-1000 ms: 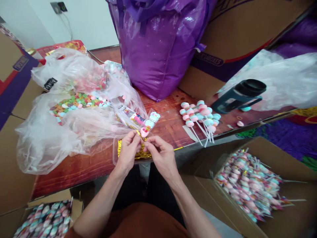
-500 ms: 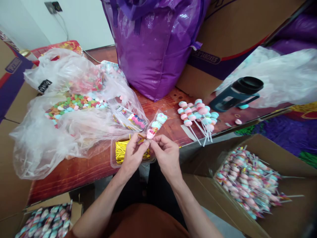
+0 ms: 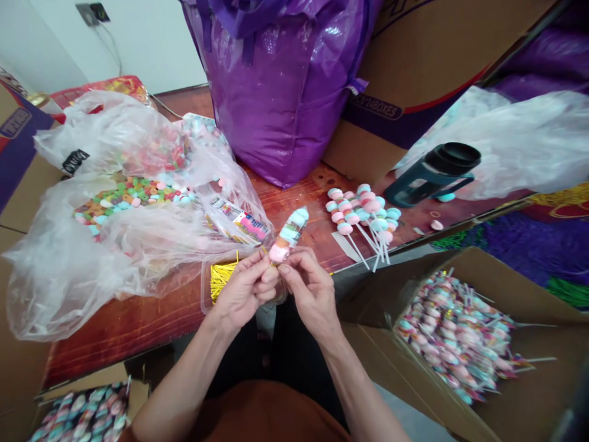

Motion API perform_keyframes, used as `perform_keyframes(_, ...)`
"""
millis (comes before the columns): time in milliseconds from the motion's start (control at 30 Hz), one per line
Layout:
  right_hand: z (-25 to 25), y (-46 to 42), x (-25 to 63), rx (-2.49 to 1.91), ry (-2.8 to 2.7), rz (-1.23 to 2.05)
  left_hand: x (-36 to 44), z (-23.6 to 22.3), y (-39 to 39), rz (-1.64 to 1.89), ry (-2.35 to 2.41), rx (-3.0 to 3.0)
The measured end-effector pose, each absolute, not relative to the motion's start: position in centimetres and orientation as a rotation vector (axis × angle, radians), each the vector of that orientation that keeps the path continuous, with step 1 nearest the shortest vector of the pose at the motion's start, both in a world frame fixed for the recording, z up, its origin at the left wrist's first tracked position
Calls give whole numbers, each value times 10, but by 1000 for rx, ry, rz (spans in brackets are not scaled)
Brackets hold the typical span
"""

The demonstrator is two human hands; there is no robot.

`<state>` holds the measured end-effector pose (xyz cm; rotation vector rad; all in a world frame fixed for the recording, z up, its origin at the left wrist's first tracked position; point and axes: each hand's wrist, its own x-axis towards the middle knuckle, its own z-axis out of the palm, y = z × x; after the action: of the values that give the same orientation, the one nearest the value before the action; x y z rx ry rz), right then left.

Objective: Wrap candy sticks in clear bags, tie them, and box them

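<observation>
Pink and pale blue sweets on a stick, a candy skewer (image 3: 291,233) in a clear printed wrapper, point up and away between my hands. My left hand (image 3: 246,285) is closed around its lower end, fingers curled. On the other side, my right hand (image 3: 309,288) pinches with thumb and forefinger at the gathered neck of the wrapper. A bit of gold, like a twist tie, shows at the fingers; its ends are mostly hidden. Beneath my left hand stands a clear plastic tub (image 3: 205,288) of gold twist ties (image 3: 222,279).
Unwrapped candy skewers (image 3: 363,212) lie right of my hands, near a dark teal bottle (image 3: 427,178). Plastic bags of sweets (image 3: 138,193) cover the left. A purple bag (image 3: 285,92) stands behind. Cardboard boxes hold wrapped skewers (image 3: 455,331) at right and more sweets (image 3: 87,411) lower left.
The candy skewer has turned in my fingers and stands slightly nearer, its wrapper drawn closer around the sweets. My left hand has rolled so its fingers show more. The view has shifted slightly.
</observation>
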<state>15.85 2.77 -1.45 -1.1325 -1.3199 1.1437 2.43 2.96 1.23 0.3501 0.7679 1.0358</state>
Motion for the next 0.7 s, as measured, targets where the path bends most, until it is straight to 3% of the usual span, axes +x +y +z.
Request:
perform_keyframes(200,-26,31,165,-1052,-1371,1329,27,4,25,930,763,409)
perform_keyframes(367,-21,25,159,-1202,-1416,1116,41,-5,15,1264,1092,741)
perform_keyframes(500,-11,26,161,-1229,-1466,1043,41,2,12,1287,1195,889)
perform_keyframes(633,-11,25,165,-1199,-1444,1147,34,6,21,1224,1094,600)
perform_keyframes(700,-14,23,166,-1180,-1473,1037,31,5,27,1161,979,374)
